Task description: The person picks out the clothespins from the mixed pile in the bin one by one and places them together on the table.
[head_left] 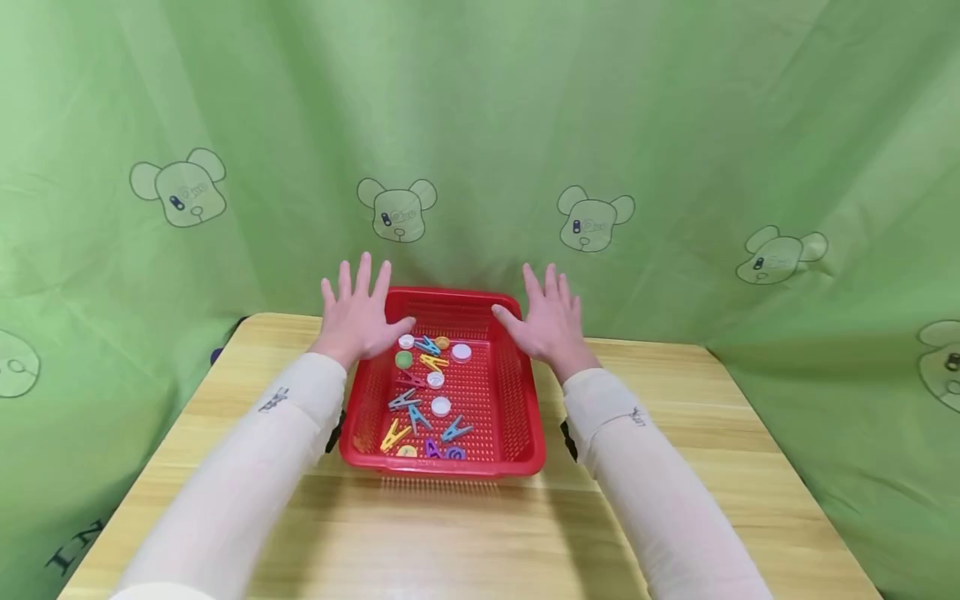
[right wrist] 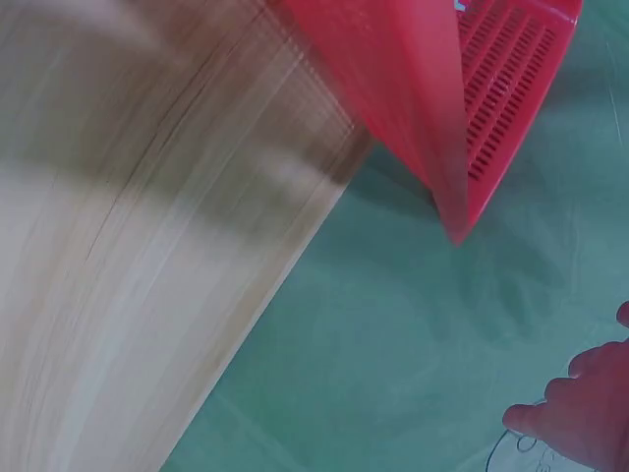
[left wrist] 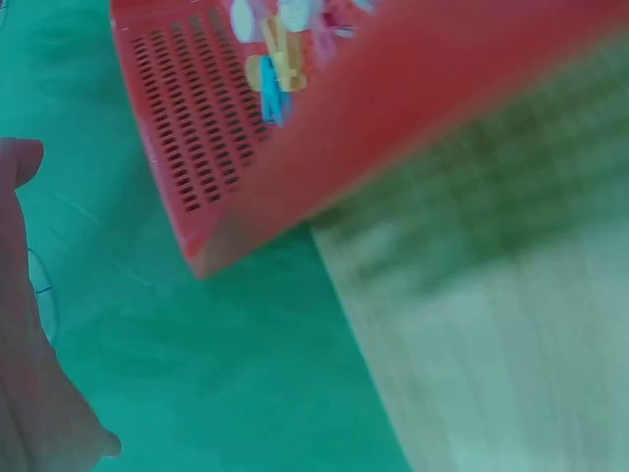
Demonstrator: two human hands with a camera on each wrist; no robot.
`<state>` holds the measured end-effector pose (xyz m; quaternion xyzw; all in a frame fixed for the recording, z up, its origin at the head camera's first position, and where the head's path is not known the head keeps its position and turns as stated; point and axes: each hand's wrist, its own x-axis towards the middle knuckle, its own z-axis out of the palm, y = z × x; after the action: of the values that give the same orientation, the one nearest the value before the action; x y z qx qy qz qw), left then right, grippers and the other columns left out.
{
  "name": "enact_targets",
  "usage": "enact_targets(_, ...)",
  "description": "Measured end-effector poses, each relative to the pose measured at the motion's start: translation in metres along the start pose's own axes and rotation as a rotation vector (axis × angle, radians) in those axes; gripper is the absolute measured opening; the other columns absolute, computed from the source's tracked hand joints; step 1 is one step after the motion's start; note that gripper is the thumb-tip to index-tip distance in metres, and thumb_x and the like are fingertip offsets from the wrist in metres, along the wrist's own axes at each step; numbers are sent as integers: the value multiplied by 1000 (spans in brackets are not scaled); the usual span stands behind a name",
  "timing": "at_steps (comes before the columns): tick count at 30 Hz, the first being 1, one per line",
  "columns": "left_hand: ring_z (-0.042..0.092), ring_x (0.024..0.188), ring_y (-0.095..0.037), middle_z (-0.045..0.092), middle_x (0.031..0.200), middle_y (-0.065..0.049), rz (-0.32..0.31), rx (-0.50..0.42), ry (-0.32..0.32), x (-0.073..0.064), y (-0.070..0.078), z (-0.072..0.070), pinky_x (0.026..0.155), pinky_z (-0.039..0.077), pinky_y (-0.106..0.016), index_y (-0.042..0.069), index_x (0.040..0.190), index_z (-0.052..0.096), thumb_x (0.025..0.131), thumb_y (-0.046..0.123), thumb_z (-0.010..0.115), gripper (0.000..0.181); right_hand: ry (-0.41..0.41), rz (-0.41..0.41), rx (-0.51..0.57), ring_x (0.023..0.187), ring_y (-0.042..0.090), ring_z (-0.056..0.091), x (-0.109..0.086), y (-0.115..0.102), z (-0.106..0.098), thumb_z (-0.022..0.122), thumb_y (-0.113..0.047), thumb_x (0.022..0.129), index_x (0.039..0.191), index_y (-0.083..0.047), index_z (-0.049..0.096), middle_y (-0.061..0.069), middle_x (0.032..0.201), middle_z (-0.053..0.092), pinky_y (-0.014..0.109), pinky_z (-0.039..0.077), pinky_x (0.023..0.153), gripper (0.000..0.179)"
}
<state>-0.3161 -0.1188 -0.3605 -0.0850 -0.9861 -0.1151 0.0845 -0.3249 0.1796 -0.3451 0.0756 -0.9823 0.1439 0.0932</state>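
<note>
Light wooden table [head_left: 675, 517]; behind and around it, a green curtain [head_left: 675, 108] printed with bear faces

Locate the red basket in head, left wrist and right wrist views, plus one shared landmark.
Head: red basket sits centre frame on the wooden table, between the two open hands.
Left wrist: it fills the top, running from upper left to the right edge, blurred, perforated wall showing.
Right wrist: upper right, one corner pointing down.
Shared landmark: the far table edge meeting the green cloth, seen in all three.
</note>
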Motion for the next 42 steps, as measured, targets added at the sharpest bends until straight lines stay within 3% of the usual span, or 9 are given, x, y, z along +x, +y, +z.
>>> enact_targets(7,-17,145,-47,-15,164,-17,-24,-79,-115,-14,-13,21,111,-4,-70,15,161,-7,90,70,50,106,9,-23,50,150,39,1,2,-21,8,43,-72,92,163,-22,9,19,165,0,61,8,116,93)
enact_targets(11,-18,145,-46,-17,164,-16,-37,-127,-140,-18,-18,32,109,-10,-68,14,161,-6,89,70,51,107,3,-33,99,150,36,2,5,-35,11,44,-73,91,163,-24,10,15,166,0,57,8,117,93)
enact_targets(15,-18,145,-47,-17,164,-15,-44,-171,-175,-24,-16,34,109,-12,-68,14,161,-5,90,67,53,106,7,-33,170,150,34,5,9,-46,19,46,-70,92,162,-25,13,13,166,3,55,12,118,91)
enact_targets(21,-14,145,-48,-12,165,-17,-64,-217,-259,-31,-11,42,110,-3,-70,13,162,0,89,61,58,105,13,-14,325,149,34,14,11,-55,35,51,-66,93,162,-25,19,11,166,10,58,22,114,86)
enact_targets(26,-12,146,-47,-11,166,-14,-67,-201,-223,-32,-13,54,112,0,-69,15,162,3,87,58,63,106,16,15,448,149,28,19,12,-60,48,57,-59,93,160,-25,25,7,165,20,56,26,114,81)
enact_targets(31,-10,146,-48,-5,167,-11,-44,-192,-175,-31,-13,56,112,3,-70,16,162,6,87,55,66,104,-3,60,561,144,26,31,15,-61,63,64,-52,92,158,-24,30,5,160,32,52,33,111,79)
enact_targets(36,-10,146,-48,-4,167,-8,-55,-177,-169,-29,-13,56,111,0,-70,18,162,4,86,57,65,105,-20,108,640,132,26,45,16,-61,78,71,-49,89,154,-23,39,7,150,45,49,44,103,78)
enact_targets(42,-9,146,-49,-4,167,-7,-67,-175,-169,-30,-15,60,110,1,-71,19,162,4,86,58,64,105,-82,149,717,128,33,47,16,-59,98,77,-43,86,143,-22,51,11,145,48,49,50,96,66)
